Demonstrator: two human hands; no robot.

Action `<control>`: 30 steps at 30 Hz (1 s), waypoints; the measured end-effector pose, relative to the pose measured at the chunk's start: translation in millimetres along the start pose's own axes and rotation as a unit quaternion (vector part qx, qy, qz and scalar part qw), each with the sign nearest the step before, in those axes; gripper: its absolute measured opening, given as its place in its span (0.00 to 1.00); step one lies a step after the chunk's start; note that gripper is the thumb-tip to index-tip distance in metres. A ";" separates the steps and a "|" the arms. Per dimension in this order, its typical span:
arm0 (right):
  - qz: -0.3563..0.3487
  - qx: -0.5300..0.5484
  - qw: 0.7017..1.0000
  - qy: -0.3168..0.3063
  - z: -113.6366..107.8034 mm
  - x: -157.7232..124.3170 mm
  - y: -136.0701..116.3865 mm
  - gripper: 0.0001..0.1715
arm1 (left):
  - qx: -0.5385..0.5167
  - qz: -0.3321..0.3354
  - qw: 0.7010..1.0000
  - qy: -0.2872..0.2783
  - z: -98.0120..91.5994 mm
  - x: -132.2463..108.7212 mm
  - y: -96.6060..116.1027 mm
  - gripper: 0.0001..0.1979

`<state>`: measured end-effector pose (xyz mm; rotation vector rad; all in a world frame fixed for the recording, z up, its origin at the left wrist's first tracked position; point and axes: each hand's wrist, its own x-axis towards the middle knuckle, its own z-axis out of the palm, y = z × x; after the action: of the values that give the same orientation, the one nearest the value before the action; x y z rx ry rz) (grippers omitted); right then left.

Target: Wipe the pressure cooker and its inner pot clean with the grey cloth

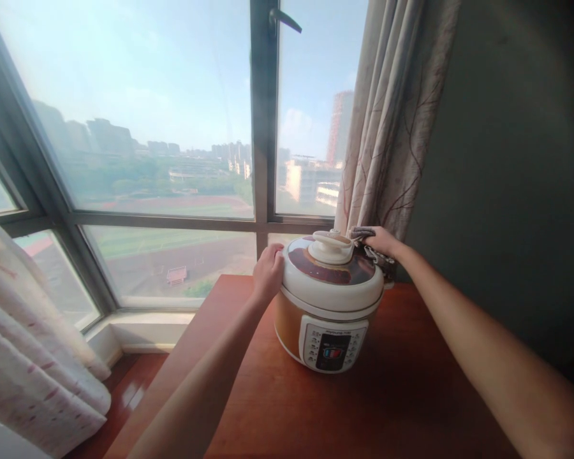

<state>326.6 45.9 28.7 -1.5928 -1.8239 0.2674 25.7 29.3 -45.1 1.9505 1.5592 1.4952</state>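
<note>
An electric pressure cooker [332,299] with a white and brown body stands upright on the table, its lid [306,268] on top and its control panel facing me. My left hand [269,271] is closed against the left side of the lid's rim; its fingertips are partly hidden behind the cooker. At the lid's right rear, my right hand [381,241] grips a bunched grey-brown cloth [380,258], which lies against the cooker's edge. A white knob handle [332,248] rises from the middle of the lid, untouched by either hand.
The reddish-brown wooden table [277,408] reaches toward a large window [172,127] with a dark frame. One curtain [392,115] hangs behind the cooker to the right, another curtain [29,344] at the left. A dark wall [511,178] stands on the right.
</note>
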 end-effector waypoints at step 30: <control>-0.054 0.275 0.955 0.096 25.8 -108.5 -111.5 0.22 | -0.119 0.074 0.987 0.081 -17.1 -52.6 35.6 0.11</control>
<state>223.6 -73.4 34.1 -1.0861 -1.5068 0.5020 37.6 -35.3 -41.8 1.8827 1.2470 1.8457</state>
